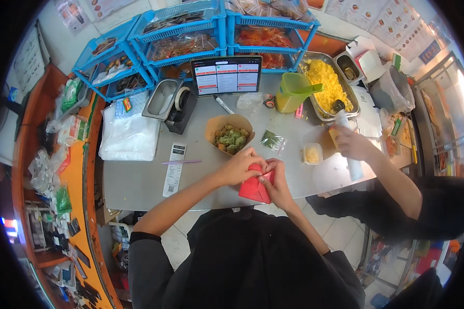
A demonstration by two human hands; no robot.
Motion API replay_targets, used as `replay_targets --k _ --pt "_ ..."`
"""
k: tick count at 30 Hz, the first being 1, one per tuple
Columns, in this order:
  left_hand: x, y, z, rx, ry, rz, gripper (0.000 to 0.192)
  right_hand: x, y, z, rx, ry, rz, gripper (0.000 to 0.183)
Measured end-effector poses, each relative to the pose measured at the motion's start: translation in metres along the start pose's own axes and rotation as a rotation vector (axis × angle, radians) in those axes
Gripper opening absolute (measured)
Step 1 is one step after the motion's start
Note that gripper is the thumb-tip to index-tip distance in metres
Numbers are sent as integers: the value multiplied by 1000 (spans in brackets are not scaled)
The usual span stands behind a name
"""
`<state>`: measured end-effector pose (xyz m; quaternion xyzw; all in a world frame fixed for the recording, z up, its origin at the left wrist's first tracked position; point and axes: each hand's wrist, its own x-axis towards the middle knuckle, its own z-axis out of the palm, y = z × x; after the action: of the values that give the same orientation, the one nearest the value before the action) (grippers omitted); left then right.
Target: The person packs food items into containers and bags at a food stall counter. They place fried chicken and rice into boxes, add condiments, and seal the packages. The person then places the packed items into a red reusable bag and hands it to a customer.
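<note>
Both hands are on a red pouch (254, 191), possibly paper or plastic, near the front edge of the steel table (135, 185). My left hand (244, 167) grips its upper left side, and my right hand (277, 181) pinches its top right side. What the pouch contains is hidden. Just beyond my left hand stands an open brown paperboard food box (212, 129) of fried pieces dusted with green seasoning (230, 139). A small zip bag of green flakes (273, 141) lies to its right. Further right is a small lidded plastic cup (313, 153) with pale yellow contents.
A co-worker's hand (352, 143) holds a paper wrapper beside a steel tray (355, 110) of yellow food. A tablet (226, 75), green jug (288, 96) and tape dispenser (181, 114) stand behind. Left lie a printed receipt (174, 170) and plastic bags (129, 135). Blue racks (178, 29) line the back.
</note>
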<state>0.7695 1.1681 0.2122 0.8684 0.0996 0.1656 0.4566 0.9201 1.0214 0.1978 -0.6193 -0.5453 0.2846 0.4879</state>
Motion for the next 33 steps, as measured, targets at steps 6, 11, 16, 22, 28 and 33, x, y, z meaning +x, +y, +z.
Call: replay_targets --k 6,11,16,22,28,33 --pt "-7 38 51 -173 698 -398 28 6 -12 7 -392 16 -159 36" --pt "-18 35 75 54 748 -353 25 9 -12 -8 -343 -116 -152 39" --pt "-16 30 75 38 670 -324 19 12 -21 -25 -241 -239 -209 39" --pt "-21 28 67 205 608 -226 15 10 -10 -12 -343 -160 -217 38" --pt "-22 34 53 263 481 -205 14 13 -11 -11 -116 -159 -58 36" --pt "-9 12 60 178 576 -65 17 12 -3 -6 -228 -156 -137 39"
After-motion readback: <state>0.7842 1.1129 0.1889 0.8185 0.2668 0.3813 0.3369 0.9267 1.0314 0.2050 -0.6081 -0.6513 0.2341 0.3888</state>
